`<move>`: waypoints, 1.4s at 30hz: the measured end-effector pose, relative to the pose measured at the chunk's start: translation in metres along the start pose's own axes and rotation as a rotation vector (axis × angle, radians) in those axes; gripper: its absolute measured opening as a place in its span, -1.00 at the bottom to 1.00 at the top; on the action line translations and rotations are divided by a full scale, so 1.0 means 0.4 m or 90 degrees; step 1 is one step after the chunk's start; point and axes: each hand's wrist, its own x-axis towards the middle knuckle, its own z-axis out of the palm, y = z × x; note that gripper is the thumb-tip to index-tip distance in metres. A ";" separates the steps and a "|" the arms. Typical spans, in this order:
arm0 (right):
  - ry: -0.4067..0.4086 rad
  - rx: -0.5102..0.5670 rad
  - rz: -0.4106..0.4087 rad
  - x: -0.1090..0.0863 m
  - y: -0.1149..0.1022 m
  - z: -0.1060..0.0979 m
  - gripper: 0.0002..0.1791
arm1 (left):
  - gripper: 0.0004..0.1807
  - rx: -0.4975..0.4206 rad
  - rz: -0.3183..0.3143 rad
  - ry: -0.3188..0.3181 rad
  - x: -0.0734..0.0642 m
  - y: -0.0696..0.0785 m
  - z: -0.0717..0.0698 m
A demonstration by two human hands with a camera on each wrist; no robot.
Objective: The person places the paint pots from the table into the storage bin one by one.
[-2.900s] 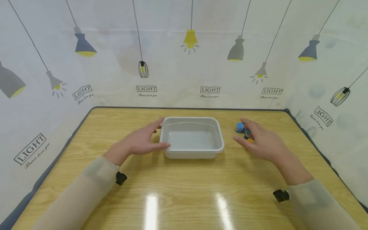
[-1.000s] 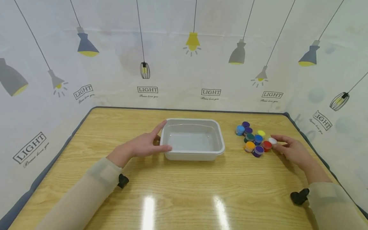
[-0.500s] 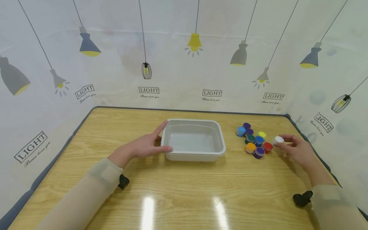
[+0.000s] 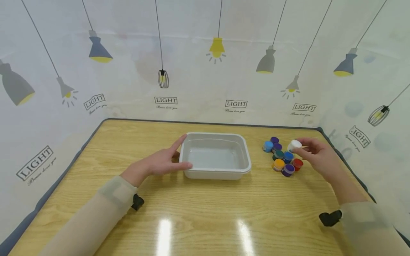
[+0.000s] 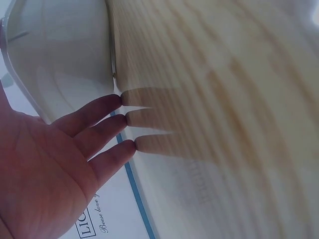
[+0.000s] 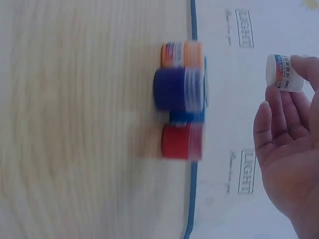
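In the head view a white paint jar [image 4: 294,145] is pinched between the thumb and fingertips of my right hand [image 4: 317,156], raised over the far right of the jar cluster. The right wrist view shows its printed label on the same white jar [image 6: 284,73], well above the table. My left hand [image 4: 157,161] rests at the left side of the white plastic tub [image 4: 216,174], thumb on the near rim and index finger at the far left corner. In the left wrist view three straight fingers [image 5: 107,162] touch the table beside the tub wall.
Several small paint jars stand close together right of the tub: light blue [image 4: 268,146], green [image 4: 278,154], orange [image 4: 278,164], purple [image 4: 288,170], blue [image 4: 288,157] and red [image 4: 297,164] among them. A printed lamp-pattern cloth [image 4: 198,89] walls the wooden table [image 4: 205,213].
My right hand has gone from above the jars to their right side, taken the white jar, lifted it and carried it left. The yellow jar is now hidden. My left hand stays at the tub.
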 end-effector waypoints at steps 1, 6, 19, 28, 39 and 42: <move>-0.005 0.005 -0.007 0.001 -0.013 0.007 -0.42 | 0.31 -0.001 -0.002 0.000 -0.001 0.001 0.000; -0.036 0.021 -0.010 0.007 -0.079 0.044 -0.45 | 0.32 0.003 -0.003 0.001 0.001 -0.002 0.003; -0.082 0.010 -0.094 0.036 -0.233 0.147 -0.52 | 0.31 0.009 -0.005 0.002 0.002 -0.008 0.002; -0.111 0.067 -0.102 0.076 -0.291 0.218 -0.56 | 0.31 0.007 -0.006 0.003 0.003 -0.006 0.001; -0.166 0.069 -0.093 0.121 -0.348 0.294 -0.56 | 0.32 0.000 -0.008 0.003 -0.001 0.004 0.002; -0.174 0.057 -0.097 0.134 -0.368 0.313 -0.55 | 0.32 -0.001 -0.009 0.004 -0.001 0.007 0.001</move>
